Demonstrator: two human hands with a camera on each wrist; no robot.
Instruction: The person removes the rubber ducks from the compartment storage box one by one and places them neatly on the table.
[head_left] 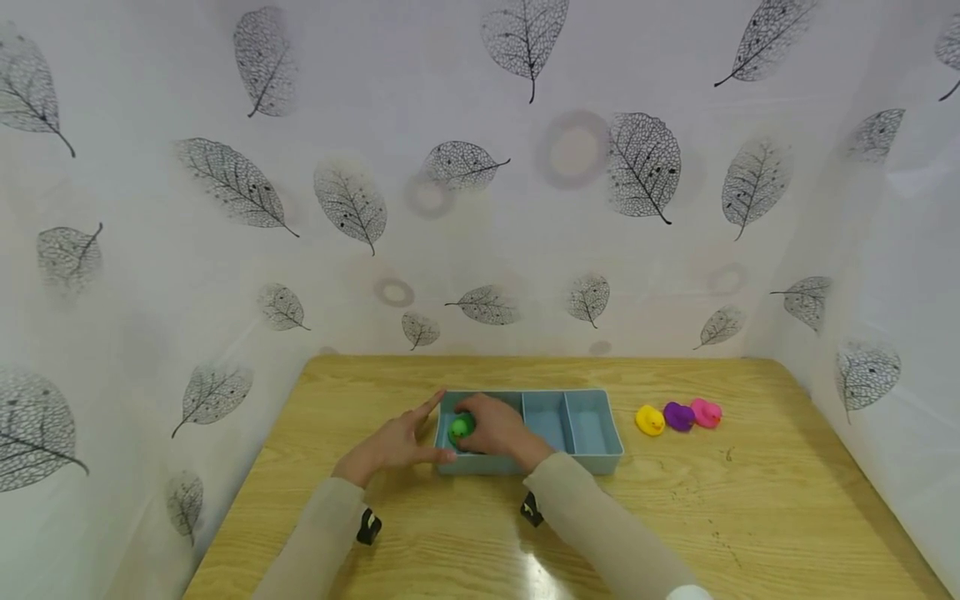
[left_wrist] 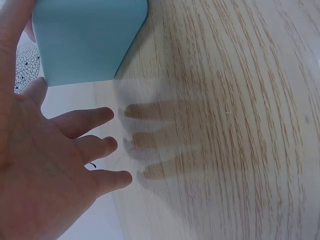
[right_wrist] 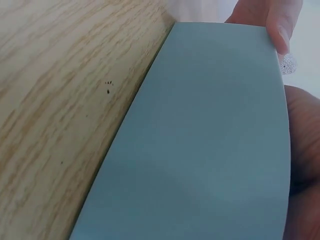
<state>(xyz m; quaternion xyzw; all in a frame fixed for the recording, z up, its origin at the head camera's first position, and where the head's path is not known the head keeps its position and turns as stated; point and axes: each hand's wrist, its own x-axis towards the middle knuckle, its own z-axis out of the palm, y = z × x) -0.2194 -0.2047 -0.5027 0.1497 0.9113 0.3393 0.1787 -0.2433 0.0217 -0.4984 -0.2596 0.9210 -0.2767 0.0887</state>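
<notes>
A blue-grey divided box (head_left: 595,421) stands on the wooden table. My left hand (head_left: 390,443) grips its left end between thumb and index finger, the thumb at the near corner and the index at the far one. In the left wrist view the other fingers (left_wrist: 95,180) stretch out past the box's end wall (left_wrist: 90,40). My right hand (head_left: 491,423) reaches into the left compartment and holds a green rubber duck (head_left: 460,427) there. The right wrist view has the box's front wall (right_wrist: 200,130) covering most of that hand and the duck.
To the right of the box, a yellow duck (head_left: 649,421), a purple duck (head_left: 678,416) and a pink duck (head_left: 706,412) sit in a row on the table (head_left: 675,533). A white leaf-patterned sheet (head_left: 480,242) hangs behind and at both sides.
</notes>
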